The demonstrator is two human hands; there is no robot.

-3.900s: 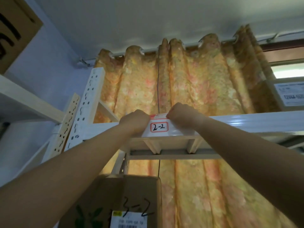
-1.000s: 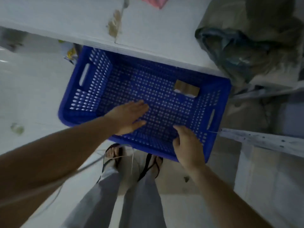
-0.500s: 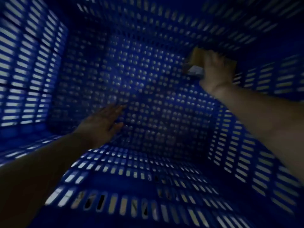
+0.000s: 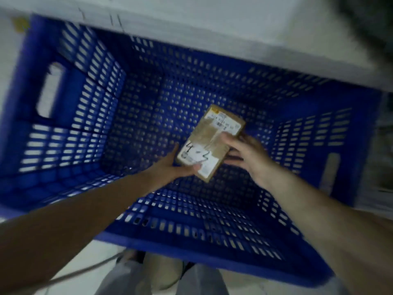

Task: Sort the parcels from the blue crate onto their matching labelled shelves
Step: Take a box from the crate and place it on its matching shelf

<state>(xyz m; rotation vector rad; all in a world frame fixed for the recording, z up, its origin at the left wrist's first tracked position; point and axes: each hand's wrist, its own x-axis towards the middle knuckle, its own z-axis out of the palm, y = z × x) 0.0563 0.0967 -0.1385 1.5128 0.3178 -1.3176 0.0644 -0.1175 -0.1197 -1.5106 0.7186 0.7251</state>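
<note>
The blue crate [image 4: 53, 171] fills the head view, perforated and seen from above. Over its floor, both hands hold a small brown cardboard parcel [image 4: 209, 143] with white labels and black handwriting that is blurred, possibly "4-3". My left hand [image 4: 174, 165] grips its lower left corner, thumb on the label. At the parcel's right edge, my right hand [image 4: 244, 154] has its fingers under it and its thumb on top. No other parcel shows in the crate.
A white shelf board [image 4: 212, 24] overhangs the crate's far side. A dark bag [image 4: 370, 24] lies at the top right. My legs and feet [image 4: 161, 275] stand at the crate's near rim on a pale floor.
My right hand has lifted the parcel from the crate's far right corner toward the middle. My left hand has come over and gripped it too. The view has pulled back up out of the crate.
</note>
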